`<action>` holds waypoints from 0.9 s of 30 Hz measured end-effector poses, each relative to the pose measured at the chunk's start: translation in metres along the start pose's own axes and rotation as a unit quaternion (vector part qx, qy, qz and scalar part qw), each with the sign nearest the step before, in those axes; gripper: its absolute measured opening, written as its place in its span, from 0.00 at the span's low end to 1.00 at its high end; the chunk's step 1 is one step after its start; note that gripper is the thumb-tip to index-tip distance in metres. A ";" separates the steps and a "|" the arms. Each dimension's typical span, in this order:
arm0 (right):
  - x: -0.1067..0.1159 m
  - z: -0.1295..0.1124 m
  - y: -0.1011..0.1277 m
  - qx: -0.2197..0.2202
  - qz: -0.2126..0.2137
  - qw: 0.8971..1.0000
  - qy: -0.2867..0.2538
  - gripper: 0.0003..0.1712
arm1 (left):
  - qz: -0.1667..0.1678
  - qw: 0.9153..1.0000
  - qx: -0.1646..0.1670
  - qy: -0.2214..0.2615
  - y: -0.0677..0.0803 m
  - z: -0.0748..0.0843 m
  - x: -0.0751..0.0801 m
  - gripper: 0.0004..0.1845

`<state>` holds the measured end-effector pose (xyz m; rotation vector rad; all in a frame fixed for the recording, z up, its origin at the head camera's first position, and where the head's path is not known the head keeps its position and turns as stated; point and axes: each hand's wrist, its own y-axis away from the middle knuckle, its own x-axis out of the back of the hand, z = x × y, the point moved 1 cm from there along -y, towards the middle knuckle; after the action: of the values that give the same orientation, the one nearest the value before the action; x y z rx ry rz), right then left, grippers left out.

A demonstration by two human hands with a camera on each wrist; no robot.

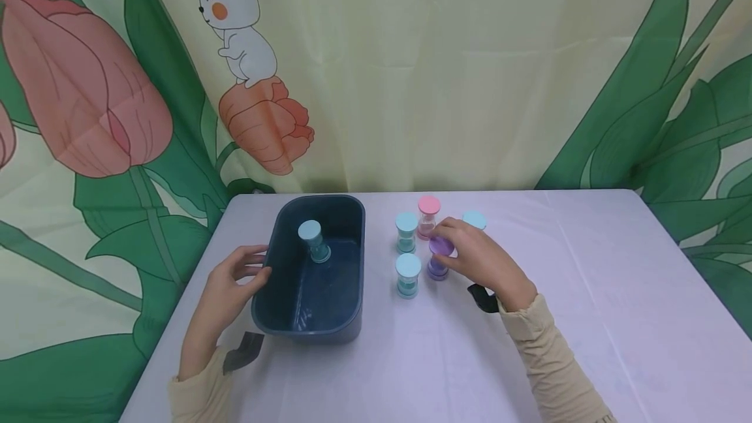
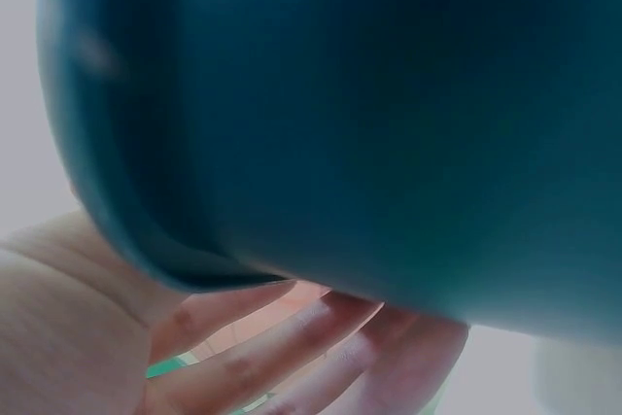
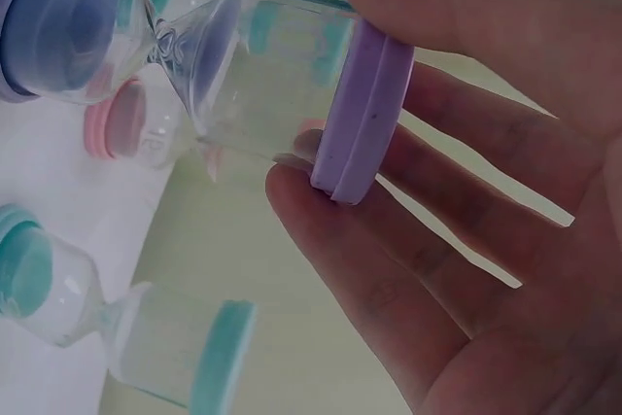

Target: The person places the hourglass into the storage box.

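A dark blue tub (image 1: 350, 227) stands on the white table, with one teal sand timer (image 1: 314, 241) upright inside it. My left hand (image 1: 235, 279) rests with straight fingers against the tub's left wall; in the left wrist view the tub (image 2: 369, 114) fills the frame above my fingers (image 2: 282, 357). To the tub's right stand several small sand timers. My right hand (image 1: 470, 253) pinches the top cap of the purple timer (image 1: 439, 258) between thumb and fingers, as the right wrist view shows on that purple timer (image 3: 360, 114).
Around the purple timer stand two teal timers (image 1: 407, 230) (image 1: 408, 275), a pink timer (image 1: 428, 215) and another teal-capped one (image 1: 474, 219) behind my hand. A flower-print curtain (image 1: 411, 70) hangs behind the table. Dark wrist straps (image 1: 484, 299) lie by both cuffs.
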<state>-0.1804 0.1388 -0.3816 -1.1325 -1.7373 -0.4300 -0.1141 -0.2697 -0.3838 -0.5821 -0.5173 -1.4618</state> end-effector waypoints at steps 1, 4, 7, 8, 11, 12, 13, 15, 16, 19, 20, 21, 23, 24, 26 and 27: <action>0.002 -0.001 0.000 0.004 0.002 1.000 0.001 0.25 | 0.000 1.000 0.000 0.000 0.000 0.000 0.000 0.24; 0.008 -0.005 0.000 0.016 0.010 1.000 0.003 0.22 | -0.001 1.000 0.001 0.000 0.000 0.001 0.000 0.24; 0.015 -0.007 -0.001 0.030 0.024 0.999 0.000 0.19 | -0.001 1.000 0.002 -0.001 0.000 0.001 0.000 0.24; 0.016 -0.008 -0.001 0.032 0.029 0.999 0.001 0.18 | 0.000 1.000 0.003 -0.001 0.000 0.001 0.001 0.24; 0.020 -0.010 -0.002 0.033 0.039 0.999 0.001 0.20 | 0.000 1.000 0.002 -0.005 0.000 0.002 0.001 0.25; 0.022 -0.010 -0.003 0.031 0.040 0.999 0.002 0.21 | 0.001 1.000 0.002 -0.005 -0.001 0.002 0.001 0.25; 0.023 -0.011 -0.003 0.029 0.040 0.999 0.002 0.22 | 0.001 1.000 0.001 -0.006 -0.001 0.001 0.001 0.25; 0.024 -0.012 -0.004 0.027 0.040 0.999 0.004 0.23 | 0.001 1.000 0.002 -0.006 -0.001 0.001 0.002 0.25; 0.025 -0.013 -0.004 0.028 0.040 0.999 0.004 0.23 | 0.001 1.000 0.002 -0.006 -0.001 0.001 0.002 0.25; 0.028 -0.016 -0.005 0.033 0.047 0.998 0.003 0.22 | 0.000 1.000 0.003 -0.005 -0.001 0.001 0.002 0.25; 0.029 -0.017 -0.005 0.035 0.050 0.998 0.003 0.21 | -0.001 1.000 0.003 -0.005 -0.001 0.001 0.002 0.25; 0.031 -0.018 -0.005 0.036 0.052 0.998 0.002 0.20 | -0.001 1.000 0.004 -0.006 -0.001 0.001 0.001 0.25; 0.033 -0.020 -0.005 0.038 0.058 0.998 0.001 0.19 | -0.001 1.000 0.004 -0.005 -0.001 0.001 0.001 0.25; 0.035 -0.021 -0.005 0.039 0.060 0.997 0.002 0.18 | -0.002 1.000 0.004 -0.005 -0.001 0.001 0.001 0.25; 0.038 -0.023 -0.005 0.041 0.066 0.997 0.002 0.17 | -0.002 1.000 0.003 -0.005 -0.001 0.001 0.001 0.25; 0.039 -0.023 -0.006 0.043 0.069 0.997 0.003 0.17 | -0.002 1.000 0.003 -0.005 -0.001 0.001 0.000 0.25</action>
<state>-0.1759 0.1387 -0.3359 -1.1783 -1.6444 -0.2710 -0.1150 -0.2696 -0.3828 -0.5834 -0.5302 -1.4624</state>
